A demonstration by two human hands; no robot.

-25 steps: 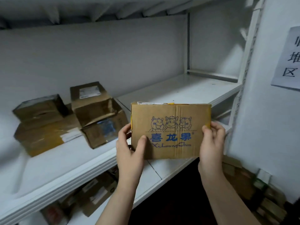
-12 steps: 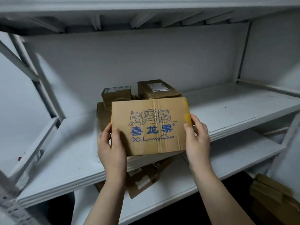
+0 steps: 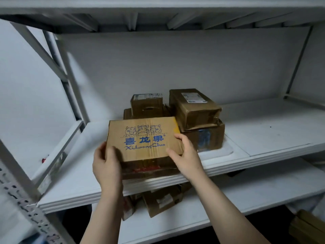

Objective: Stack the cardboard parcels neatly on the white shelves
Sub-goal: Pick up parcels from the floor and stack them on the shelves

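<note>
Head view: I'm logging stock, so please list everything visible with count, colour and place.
printed parcel: one, brown with blue print, held at the middle shelf's front edge
stacked parcels: four visible, brown, middle shelf behind it
lower parcels: at least two, brown, shelf below
corner boxes: count unclear, brown, bottom right
white shelves: three levels visible, white, across the view
left hand: one, grip on the printed parcel's left end
right hand: one, grip on its right end

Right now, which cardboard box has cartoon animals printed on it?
The printed parcel gripped by left hand and right hand; the stacked parcels behind bear no drawings.
</note>
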